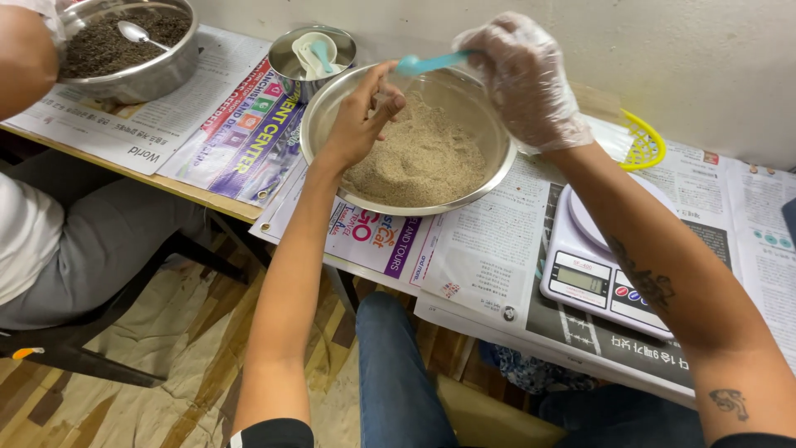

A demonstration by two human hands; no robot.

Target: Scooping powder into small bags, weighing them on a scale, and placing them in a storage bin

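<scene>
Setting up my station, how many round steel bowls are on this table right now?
3. A large steel bowl of beige powder under the hands, a small steel bowl of white scoops behind it, and a steel bowl of dark grains far left. Others may lie out of frame.

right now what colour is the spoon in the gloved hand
Light blue spoon, held by the gloved right hand; the head view shows it.

- Evenly and brightly lit; soft, diffuse light from above.
- Faint shadows only, under the table edge and inside the steel bowl (414,149).
- Mild glare on the bowl rim.
- Sharp throughout; slight wide-angle stretch at the edges.
</scene>
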